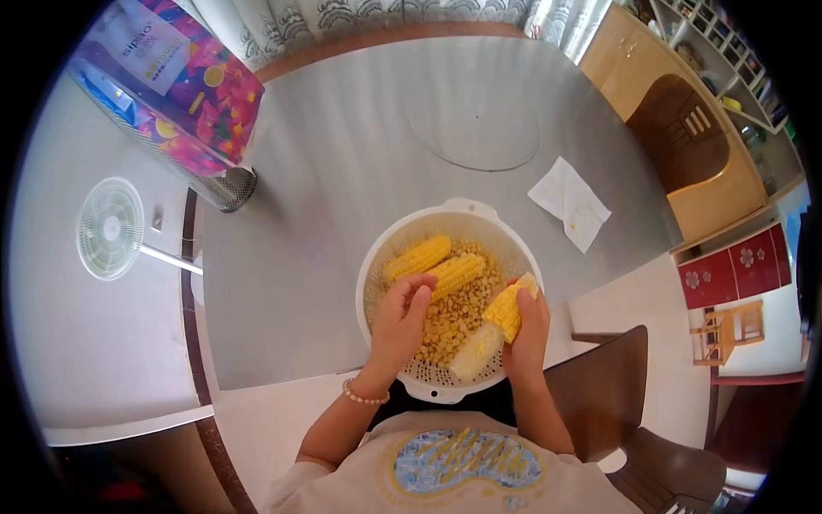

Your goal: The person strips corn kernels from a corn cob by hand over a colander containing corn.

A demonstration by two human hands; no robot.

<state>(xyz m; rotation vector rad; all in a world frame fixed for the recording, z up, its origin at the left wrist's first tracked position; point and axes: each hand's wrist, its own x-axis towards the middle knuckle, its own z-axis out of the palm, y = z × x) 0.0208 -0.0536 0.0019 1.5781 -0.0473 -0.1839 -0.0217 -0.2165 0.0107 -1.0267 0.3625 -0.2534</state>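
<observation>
My right hand [528,330] grips a partly stripped corn cob [503,315], tilted over the right side of a white colander [366,283]. Yellow kernels remain on the cob's upper part, while its lower end is bare and pale. On the colander's left side, my left hand [401,319] is closed, with its fingers curled in near the thumb; what they hold, if anything, is hidden. Two corn cobs with kernels on, one farther left [417,258] and one nearer the middle [458,274], lie on a bed of loose corn kernels [454,319] inside the colander.
The colander sits at the front edge of a grey table [342,137]. A crumpled white tissue [572,204] lies to the right. A colourful bag [184,81] stands in a mesh holder [229,190] at the left. A brown chair [604,385] is beside me, right.
</observation>
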